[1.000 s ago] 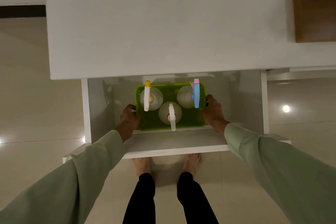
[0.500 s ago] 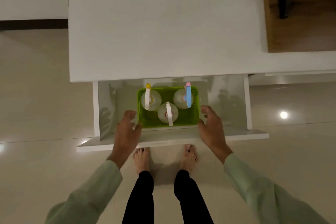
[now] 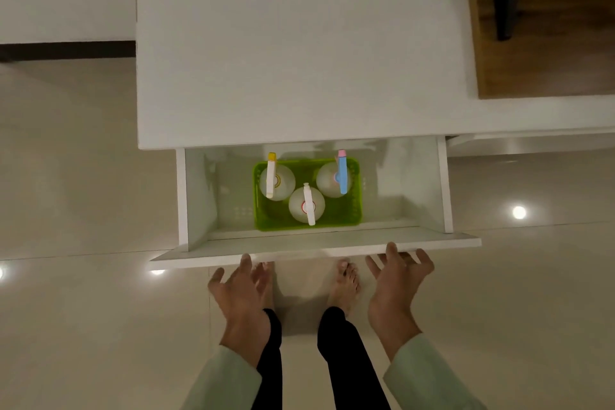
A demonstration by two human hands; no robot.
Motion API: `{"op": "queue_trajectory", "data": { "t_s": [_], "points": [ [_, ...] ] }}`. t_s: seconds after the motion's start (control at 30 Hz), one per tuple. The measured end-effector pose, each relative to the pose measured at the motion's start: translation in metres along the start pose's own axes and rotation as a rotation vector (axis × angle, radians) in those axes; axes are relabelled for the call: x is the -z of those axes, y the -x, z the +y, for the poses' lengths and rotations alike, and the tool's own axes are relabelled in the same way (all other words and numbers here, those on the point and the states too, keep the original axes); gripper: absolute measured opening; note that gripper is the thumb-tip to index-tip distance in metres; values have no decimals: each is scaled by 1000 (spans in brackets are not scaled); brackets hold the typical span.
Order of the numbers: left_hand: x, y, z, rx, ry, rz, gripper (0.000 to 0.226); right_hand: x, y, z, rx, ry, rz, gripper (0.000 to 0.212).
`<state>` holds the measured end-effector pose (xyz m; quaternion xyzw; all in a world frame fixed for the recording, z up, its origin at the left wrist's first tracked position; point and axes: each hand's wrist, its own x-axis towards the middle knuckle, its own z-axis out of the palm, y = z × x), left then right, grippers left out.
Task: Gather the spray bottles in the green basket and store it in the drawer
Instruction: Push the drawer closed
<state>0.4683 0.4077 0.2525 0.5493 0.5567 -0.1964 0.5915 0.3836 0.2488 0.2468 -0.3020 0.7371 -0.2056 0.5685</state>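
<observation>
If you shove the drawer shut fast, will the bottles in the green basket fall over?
Probably not. The three spray bottles look wide-bodied and stand close together inside the green basket, whose walls should catch them. The basket itself might slide, since the open drawer has bare space around it.

Sleeves (image 3: 229, 379): I see pale green, long, loose at both cuffs
Trousers (image 3: 349, 359): I've got black, slim legs
Feet (image 3: 344, 283): bare, I see no shoes

left hand (image 3: 240, 294) spread; right hand (image 3: 396, 288) spread
</observation>
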Motion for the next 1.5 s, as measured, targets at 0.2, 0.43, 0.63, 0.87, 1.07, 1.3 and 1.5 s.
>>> {"op": "queue_trajectory", "data": {
  "t_s": [0.2,0.43,0.63,0.87,1.07,1.3,1.5],
  "points": [
    [-13,-9,3,13,-75,-3,43,-16,0,-10,-159,-62,30,55],
    [-31,-13,14,-9,-41,-20,36,-26,-13,-23,-236,-30,-47,26],
    [-62,-21,33,-22,-101,-23,42,-54,-30,-39,-206,-75,-78,32],
    [-103,-27,65,-69,-77,-60,48,-92,-40,-68,-241,-124,-193,40],
    [-132,-29,92,-70,-81,-130,56,-123,-45,-90,-216,-146,-264,41],
    [-149,-33,112,-88,-87,-211,47,-144,-53,-106,-163,-174,-326,32],
    [-143,-29,106,-129,-118,-268,65,-138,-52,-102,-145,-150,-361,27]
  ]
}}
